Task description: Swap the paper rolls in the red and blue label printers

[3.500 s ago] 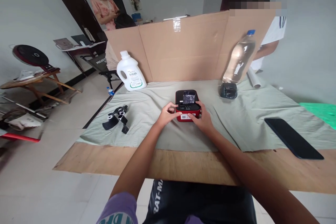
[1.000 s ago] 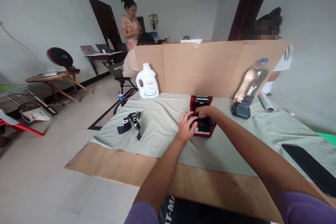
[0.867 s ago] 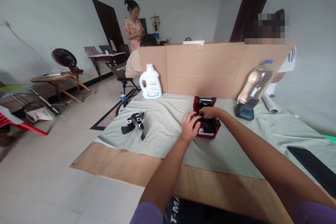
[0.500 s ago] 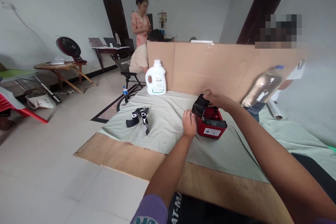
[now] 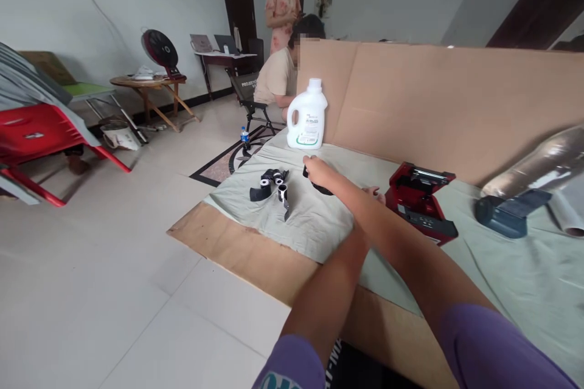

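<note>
My right hand reaches across to the left over the grey-green cloth, fingers closed on a black roll that rests low on the cloth. A small pile of black rolls with white cores lies just to its left. My left hand is almost wholly hidden behind my right forearm; only fingertips show beside the red label printer, whose lid stands open. The arms are crossed.
A white detergent jug stands against the cardboard screen. A blue-grey device and a tilted clear bottle are at the right. The wooden board's edge runs along the front. Two people are behind the screen; a red chair stands at the left.
My right hand lifted a black roll out of the red printer and carried it left to the cloth near the pile. My head turned left, so the printer now sits at the right.
</note>
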`<state>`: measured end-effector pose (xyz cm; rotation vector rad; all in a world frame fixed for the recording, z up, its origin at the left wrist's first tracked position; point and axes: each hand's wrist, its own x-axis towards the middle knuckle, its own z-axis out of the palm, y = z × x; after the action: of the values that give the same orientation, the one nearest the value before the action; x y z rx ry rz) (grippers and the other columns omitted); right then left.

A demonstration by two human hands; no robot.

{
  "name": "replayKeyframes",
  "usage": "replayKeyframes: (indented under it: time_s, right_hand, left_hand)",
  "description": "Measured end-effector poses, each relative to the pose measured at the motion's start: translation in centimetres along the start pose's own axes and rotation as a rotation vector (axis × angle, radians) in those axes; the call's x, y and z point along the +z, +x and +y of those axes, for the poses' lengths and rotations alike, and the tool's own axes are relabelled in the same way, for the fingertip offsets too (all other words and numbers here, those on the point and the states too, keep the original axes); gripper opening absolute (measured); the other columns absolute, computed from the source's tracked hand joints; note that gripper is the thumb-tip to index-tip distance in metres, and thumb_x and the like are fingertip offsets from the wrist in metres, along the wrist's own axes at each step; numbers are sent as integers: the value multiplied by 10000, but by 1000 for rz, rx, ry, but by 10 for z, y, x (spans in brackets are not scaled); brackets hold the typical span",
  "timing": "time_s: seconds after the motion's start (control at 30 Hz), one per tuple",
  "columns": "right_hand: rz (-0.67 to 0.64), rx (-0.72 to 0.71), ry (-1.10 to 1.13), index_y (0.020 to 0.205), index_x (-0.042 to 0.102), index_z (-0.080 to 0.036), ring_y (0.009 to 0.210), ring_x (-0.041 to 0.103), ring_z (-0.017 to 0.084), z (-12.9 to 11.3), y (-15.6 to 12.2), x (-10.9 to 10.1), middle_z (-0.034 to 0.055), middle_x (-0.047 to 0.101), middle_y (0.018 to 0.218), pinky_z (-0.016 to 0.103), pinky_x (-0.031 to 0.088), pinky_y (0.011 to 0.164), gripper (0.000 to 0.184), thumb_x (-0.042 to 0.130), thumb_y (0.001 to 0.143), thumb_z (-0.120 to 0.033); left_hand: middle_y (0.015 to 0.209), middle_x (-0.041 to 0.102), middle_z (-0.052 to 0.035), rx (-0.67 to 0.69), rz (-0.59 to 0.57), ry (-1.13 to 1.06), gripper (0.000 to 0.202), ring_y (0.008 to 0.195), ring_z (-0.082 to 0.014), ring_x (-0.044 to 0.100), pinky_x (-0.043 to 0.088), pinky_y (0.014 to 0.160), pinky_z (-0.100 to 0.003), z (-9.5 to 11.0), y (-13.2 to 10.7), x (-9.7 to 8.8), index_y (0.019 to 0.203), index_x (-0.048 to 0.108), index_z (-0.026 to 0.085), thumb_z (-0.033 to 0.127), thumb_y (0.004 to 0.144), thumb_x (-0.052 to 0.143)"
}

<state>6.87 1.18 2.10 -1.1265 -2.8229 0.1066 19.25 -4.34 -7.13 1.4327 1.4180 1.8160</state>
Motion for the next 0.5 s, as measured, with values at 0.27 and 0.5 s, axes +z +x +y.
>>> replayKeyframes:
  time_s: [0.27,0.5]
  right_hand:
    - [-77,-2,-76,1298,603,-169,1118,568,327,-7,7,28,199,619,1231,406,445,901,356,492,961,-206]
    - [54,-439,-73,1388,605,-329,1181,428,326,-28,-19,12,36,515,1512,460,331,942,561,493,900,-78]
  left_hand:
    - [1185,647,-94,-38,40,-12,245,1083,-209,623,472,990,-339,17,-4,-7,1202,572,213,281,991,467]
    - [1170,663,-82,6,49,36,233,1093,-212,613,463,1006,-354,13,-3,-7,1190,583,214,284,987,494]
